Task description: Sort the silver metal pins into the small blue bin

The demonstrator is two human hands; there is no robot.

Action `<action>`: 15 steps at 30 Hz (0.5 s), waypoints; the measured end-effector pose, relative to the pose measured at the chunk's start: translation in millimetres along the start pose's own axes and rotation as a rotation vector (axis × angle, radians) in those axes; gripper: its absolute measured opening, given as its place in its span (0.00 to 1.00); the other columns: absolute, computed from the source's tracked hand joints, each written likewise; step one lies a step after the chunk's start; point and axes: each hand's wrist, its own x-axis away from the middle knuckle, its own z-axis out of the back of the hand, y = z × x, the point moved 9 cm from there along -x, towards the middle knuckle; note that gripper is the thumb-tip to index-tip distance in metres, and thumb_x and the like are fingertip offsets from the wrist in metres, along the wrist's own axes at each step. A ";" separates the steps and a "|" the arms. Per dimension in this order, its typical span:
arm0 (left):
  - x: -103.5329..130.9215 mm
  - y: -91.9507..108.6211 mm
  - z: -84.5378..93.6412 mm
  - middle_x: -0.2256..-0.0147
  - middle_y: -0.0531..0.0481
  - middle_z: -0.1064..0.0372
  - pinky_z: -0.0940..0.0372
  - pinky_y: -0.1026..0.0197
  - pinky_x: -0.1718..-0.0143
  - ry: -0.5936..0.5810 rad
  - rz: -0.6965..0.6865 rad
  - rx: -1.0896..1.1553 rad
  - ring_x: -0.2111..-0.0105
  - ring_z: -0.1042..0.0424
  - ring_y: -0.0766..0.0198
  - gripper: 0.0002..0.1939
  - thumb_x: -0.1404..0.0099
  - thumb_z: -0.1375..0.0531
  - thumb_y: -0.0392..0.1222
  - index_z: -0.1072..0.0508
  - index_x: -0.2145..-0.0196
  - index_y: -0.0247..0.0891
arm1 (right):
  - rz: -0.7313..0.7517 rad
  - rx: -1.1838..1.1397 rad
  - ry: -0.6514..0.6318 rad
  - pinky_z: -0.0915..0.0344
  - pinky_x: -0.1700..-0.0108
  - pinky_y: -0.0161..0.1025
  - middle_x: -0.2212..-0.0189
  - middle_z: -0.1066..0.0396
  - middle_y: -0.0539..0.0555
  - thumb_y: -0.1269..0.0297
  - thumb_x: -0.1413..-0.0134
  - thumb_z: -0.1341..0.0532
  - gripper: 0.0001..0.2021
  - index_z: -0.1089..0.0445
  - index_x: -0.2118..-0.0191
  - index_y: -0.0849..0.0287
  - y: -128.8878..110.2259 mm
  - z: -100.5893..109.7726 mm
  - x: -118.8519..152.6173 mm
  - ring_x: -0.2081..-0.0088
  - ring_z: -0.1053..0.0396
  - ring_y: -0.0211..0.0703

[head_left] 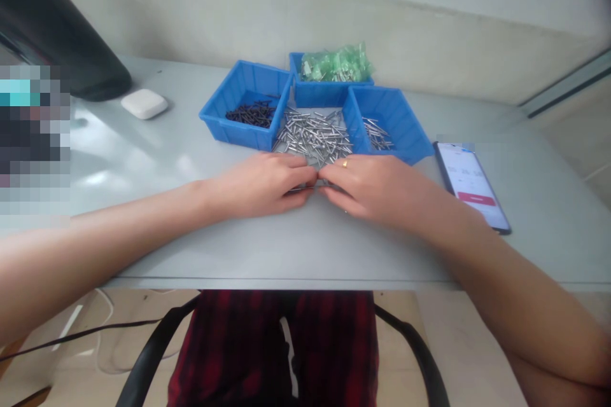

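On the desk (334, 251), a heap of pins (312, 130) lies between a left bin (238, 134) with screws (251, 114) in it and a right bin (416, 130) with more pins (377, 133) in it, while a rear bin (319, 95) holding a bag (338, 65) stands behind the heap. The left hand (272, 181) and right hand (377, 181) are side by side just before the heap. A phone (472, 184) lies right of the right bin; well left of the left bin, a small case (144, 103) lies beside a cylinder (71, 32).
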 end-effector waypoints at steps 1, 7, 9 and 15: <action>0.0 0.1 0.1 0.70 0.49 0.34 0.42 0.63 0.69 0.000 0.000 0.001 0.71 0.34 0.65 0.07 0.34 0.47 0.39 0.32 0.66 0.36 | 0.001 0.000 0.000 0.53 0.73 0.37 0.70 0.31 0.53 0.65 0.39 0.49 0.08 0.34 0.65 0.60 -0.1 -0.1 0.2 0.68 0.34 0.41; -1.0 0.6 1.2 0.70 0.49 0.35 0.42 0.63 0.69 -0.005 0.003 0.010 0.71 0.35 0.65 0.07 0.33 0.48 0.39 0.32 0.67 0.36 | -0.013 0.001 -0.028 0.54 0.74 0.38 0.70 0.31 0.53 0.65 0.39 0.48 0.08 0.34 0.64 0.60 -0.3 -2.3 0.9 0.68 0.33 0.42; -1.2 0.7 1.5 0.71 0.49 0.35 0.42 0.63 0.69 -0.005 0.003 0.012 0.71 0.35 0.65 0.07 0.33 0.48 0.39 0.32 0.67 0.36 | -0.014 -0.001 -0.035 0.54 0.74 0.37 0.70 0.31 0.53 0.65 0.39 0.48 0.07 0.35 0.64 0.60 -0.3 -2.6 1.0 0.68 0.33 0.42; -1.0 0.6 1.4 0.70 0.49 0.35 0.41 0.63 0.69 -0.010 0.004 0.007 0.71 0.35 0.64 0.07 0.33 0.48 0.39 0.31 0.66 0.36 | -0.002 -0.004 -0.031 0.53 0.74 0.38 0.70 0.31 0.54 0.65 0.39 0.48 0.08 0.34 0.65 0.60 -0.2 -2.1 0.4 0.69 0.34 0.42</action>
